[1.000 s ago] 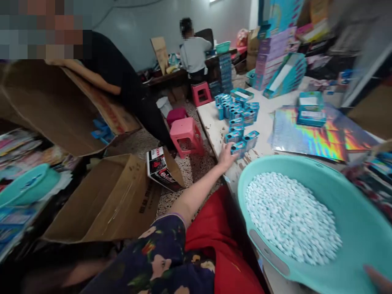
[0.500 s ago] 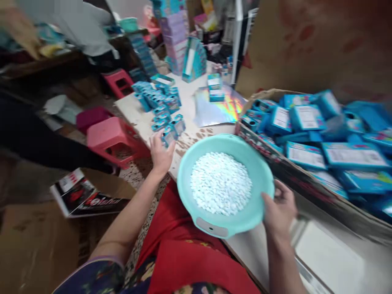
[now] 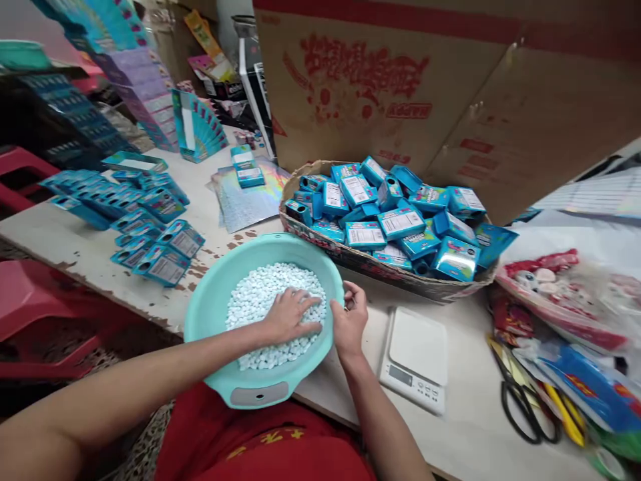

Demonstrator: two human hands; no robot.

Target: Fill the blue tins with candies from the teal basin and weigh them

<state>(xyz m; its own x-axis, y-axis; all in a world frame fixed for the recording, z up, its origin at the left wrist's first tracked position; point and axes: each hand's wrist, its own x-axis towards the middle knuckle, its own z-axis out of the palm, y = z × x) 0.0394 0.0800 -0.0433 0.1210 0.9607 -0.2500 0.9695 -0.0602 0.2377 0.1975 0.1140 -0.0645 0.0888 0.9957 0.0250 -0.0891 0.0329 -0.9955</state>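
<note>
A mint-green plastic basin (image 3: 210,321) rests at the table's front edge, holding a heap of small white pellets (image 3: 268,287). My left hand (image 3: 294,315) lies on the pellets with its fingers spread. At the basin's right side, my right hand (image 3: 350,321) grips the rim, thumb inside and fingers outside. Just behind the basin is a cut-down carton (image 3: 350,257) piled with small blue boxes (image 3: 400,222). More blue boxes (image 3: 165,264) stand in rows to the left of the basin.
A white digital scale (image 3: 418,354) lies right of my right hand. Farther right are black-handled scissors (image 3: 523,407) and plastic packets (image 3: 581,381). Shiny silver sheets (image 3: 248,204) lie behind the basin, and a large cardboard box (image 3: 400,87) rises at the back. Red stools (image 3: 37,314) stand at left.
My left hand has moved from the blue boxes at left onto the pellets in the basin. My right hand still holds the rim. The view has turned to the right.
</note>
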